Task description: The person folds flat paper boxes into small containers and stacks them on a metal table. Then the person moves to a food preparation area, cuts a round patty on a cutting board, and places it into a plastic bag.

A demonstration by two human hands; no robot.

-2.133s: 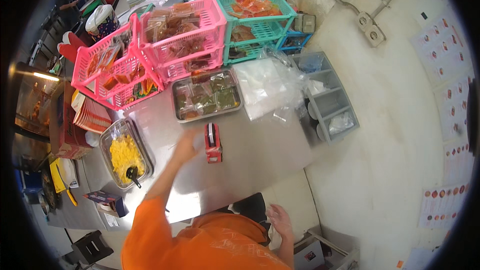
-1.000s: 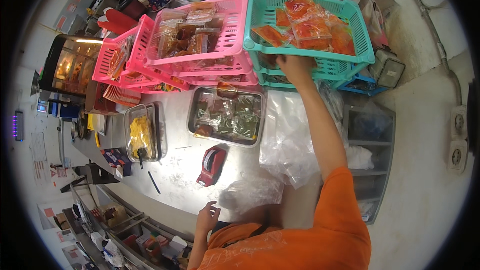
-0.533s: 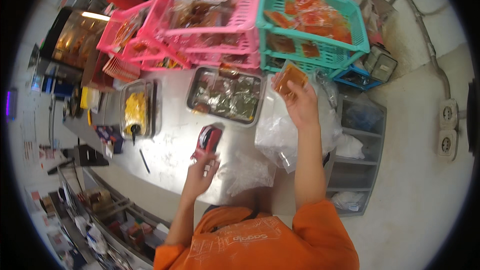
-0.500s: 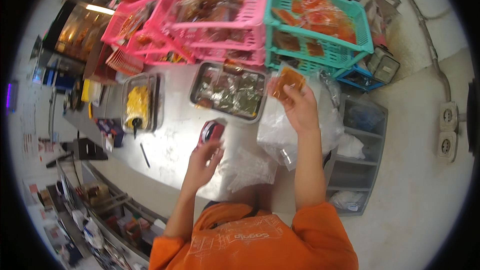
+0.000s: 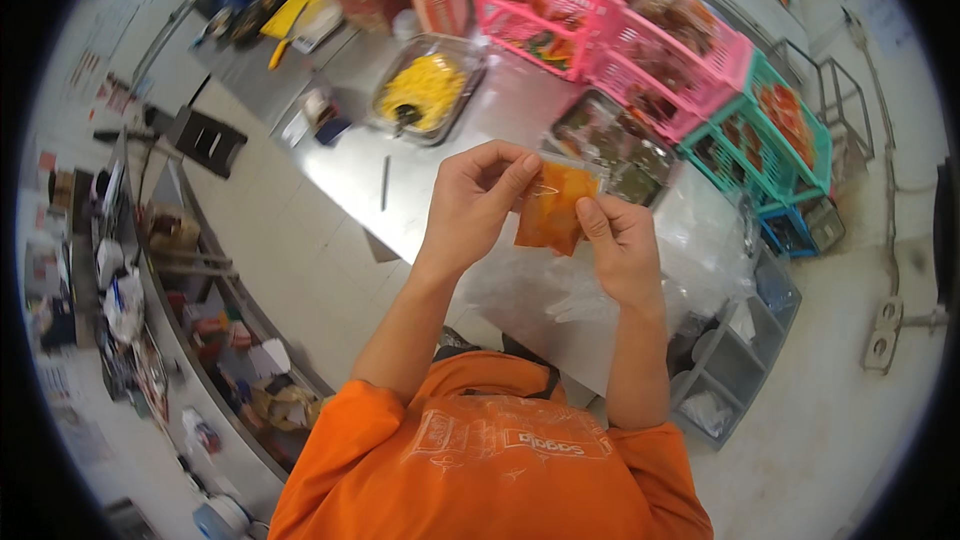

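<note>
Between my two hands, above the steel table, is a small clear plastic bag (image 5: 553,208) with orange-brown sauce or food inside. My left hand (image 5: 478,198) pinches its upper left edge between thumb and fingers. The right side is gripped by my right hand (image 5: 622,242), its thumb lying on the front of the bag. Just behind the bag stands a metal tray (image 5: 655,175) holding several clear packets with dark green and reddish contents. Plastic sheeting (image 5: 690,240) lies on the table to the right of my right hand.
Pink baskets (image 5: 665,60) and green baskets (image 5: 765,140) full of packets stand at the back right. A clear container (image 5: 425,90) of yellow shredded food sits at the back left. A grey compartment organizer (image 5: 735,365) is at the right; a steel table (image 5: 345,195) spans the middle.
My left hand has come up from the table and taken hold of the sauce bag. My right hand has brought the bag nearer. The view has turned left.
</note>
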